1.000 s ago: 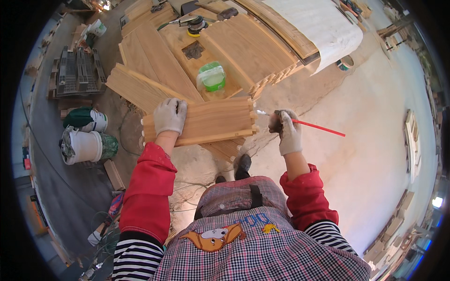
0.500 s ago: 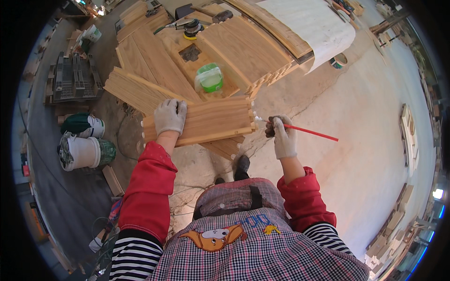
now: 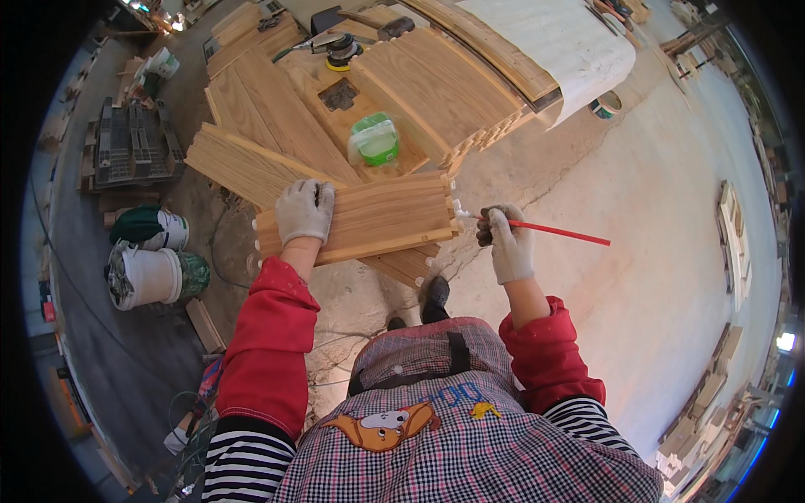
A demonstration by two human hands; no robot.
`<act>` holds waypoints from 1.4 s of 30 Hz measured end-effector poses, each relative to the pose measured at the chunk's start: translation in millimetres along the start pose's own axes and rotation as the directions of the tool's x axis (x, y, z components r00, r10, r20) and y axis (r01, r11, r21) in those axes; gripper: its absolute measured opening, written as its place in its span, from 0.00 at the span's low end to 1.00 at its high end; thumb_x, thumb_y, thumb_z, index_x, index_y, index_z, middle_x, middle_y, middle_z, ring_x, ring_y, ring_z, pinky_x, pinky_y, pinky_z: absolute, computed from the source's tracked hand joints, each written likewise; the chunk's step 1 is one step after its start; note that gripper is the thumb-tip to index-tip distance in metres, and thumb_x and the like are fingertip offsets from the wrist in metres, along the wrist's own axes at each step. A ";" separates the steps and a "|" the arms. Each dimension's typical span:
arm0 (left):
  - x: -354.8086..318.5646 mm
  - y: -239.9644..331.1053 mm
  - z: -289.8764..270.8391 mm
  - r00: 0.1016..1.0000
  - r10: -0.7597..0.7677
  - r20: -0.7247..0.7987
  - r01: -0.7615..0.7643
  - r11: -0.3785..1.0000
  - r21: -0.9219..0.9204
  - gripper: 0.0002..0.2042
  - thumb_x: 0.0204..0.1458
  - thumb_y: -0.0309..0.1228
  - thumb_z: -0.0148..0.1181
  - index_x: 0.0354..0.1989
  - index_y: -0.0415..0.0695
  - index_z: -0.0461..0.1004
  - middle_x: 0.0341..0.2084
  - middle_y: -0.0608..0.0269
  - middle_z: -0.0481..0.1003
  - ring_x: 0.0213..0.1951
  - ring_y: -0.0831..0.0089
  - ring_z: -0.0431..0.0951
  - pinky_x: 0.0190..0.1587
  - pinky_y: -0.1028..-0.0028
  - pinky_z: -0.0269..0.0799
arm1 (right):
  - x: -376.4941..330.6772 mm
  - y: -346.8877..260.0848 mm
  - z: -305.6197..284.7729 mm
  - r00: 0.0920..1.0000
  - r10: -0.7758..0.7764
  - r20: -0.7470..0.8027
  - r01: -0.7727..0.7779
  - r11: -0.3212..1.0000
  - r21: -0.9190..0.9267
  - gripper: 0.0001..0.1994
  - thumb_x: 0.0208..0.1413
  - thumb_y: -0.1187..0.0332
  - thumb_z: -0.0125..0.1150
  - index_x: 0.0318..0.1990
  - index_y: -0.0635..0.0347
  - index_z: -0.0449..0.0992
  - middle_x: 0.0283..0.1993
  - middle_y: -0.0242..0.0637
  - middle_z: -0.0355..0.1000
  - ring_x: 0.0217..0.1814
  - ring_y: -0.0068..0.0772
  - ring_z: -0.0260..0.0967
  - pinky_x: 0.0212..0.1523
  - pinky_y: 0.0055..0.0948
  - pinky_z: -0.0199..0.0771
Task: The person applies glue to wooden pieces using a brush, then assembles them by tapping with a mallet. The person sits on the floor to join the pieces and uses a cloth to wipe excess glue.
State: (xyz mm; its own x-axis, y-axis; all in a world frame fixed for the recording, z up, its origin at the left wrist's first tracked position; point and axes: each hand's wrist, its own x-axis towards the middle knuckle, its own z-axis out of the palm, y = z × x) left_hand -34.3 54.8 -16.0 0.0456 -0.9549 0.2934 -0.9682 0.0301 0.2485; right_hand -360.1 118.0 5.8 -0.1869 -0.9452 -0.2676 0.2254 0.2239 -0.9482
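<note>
My gloved left hand (image 3: 305, 212) grips a wooden panel (image 3: 386, 210), its fingers curled toward the far edge and its palm on the top face. White-coated pegs stick out at both short ends of this panel. In my gloved right hand (image 3: 510, 245) is a thin brush with a long red handle (image 3: 563, 232), which points away to the right. The brush's pale tip is close by the panel's right end; whether it touches a peg I cannot tell. A green and white tub (image 3: 375, 139) stands beyond the panel.
A workbench holds stacked boards (image 3: 440, 84), a sander (image 3: 341, 52) and a mallet (image 3: 394, 28). Under the held panel lie more boards (image 3: 251, 159). White buckets (image 3: 151, 275) stand on the floor at left. Timber pieces (image 3: 731, 243) lie along the right side.
My right hand and the brush have shifted very slightly to the right. The panel and my left hand stay nearly where they were.
</note>
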 end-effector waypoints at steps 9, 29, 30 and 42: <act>1.0 -2.9 2.4 1.000 0.020 -0.018 -0.020 1.000 0.003 0.15 0.55 0.44 0.52 0.29 0.44 0.75 0.31 0.57 0.76 0.39 0.54 0.74 0.44 0.58 0.67 | 16.1 4.1 -0.3 0.994 -0.107 0.004 0.107 0.992 0.073 0.08 0.62 0.68 0.50 0.39 0.64 0.72 0.31 0.34 0.70 0.28 0.22 0.67 0.30 0.22 0.69; 0.6 -0.5 2.2 1.000 0.015 -0.013 -0.015 1.000 0.008 0.15 0.56 0.44 0.51 0.30 0.44 0.75 0.32 0.56 0.76 0.39 0.54 0.74 0.43 0.58 0.67 | 12.6 17.1 -16.7 1.000 0.009 -0.010 -0.007 0.978 0.210 0.09 0.62 0.67 0.52 0.43 0.62 0.72 0.34 0.38 0.73 0.30 0.28 0.72 0.34 0.27 0.75; 1.0 -0.6 2.5 1.000 0.015 -0.006 -0.015 1.000 0.013 0.15 0.56 0.44 0.51 0.30 0.44 0.75 0.32 0.56 0.76 0.39 0.54 0.74 0.43 0.58 0.67 | 11.3 16.6 -16.7 1.000 0.028 0.006 -0.029 0.977 0.209 0.09 0.62 0.67 0.52 0.43 0.62 0.72 0.34 0.38 0.73 0.30 0.28 0.72 0.34 0.27 0.75; 0.6 -2.2 3.9 1.000 0.006 0.011 -0.006 1.000 0.028 0.17 0.56 0.45 0.50 0.31 0.44 0.75 0.33 0.56 0.76 0.40 0.54 0.74 0.44 0.57 0.67 | -16.0 15.3 -17.5 0.998 -0.003 0.064 -0.003 0.996 0.087 0.08 0.62 0.68 0.51 0.40 0.64 0.71 0.32 0.34 0.71 0.29 0.21 0.66 0.32 0.22 0.70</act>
State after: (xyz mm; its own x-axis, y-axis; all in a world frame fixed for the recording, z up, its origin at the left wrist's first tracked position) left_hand -33.2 53.0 -20.0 0.0374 -0.9578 0.2849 -0.9750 0.0276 0.2207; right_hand -370.4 140.6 -7.5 -0.1255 -0.9592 -0.2534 0.3081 0.2051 -0.9290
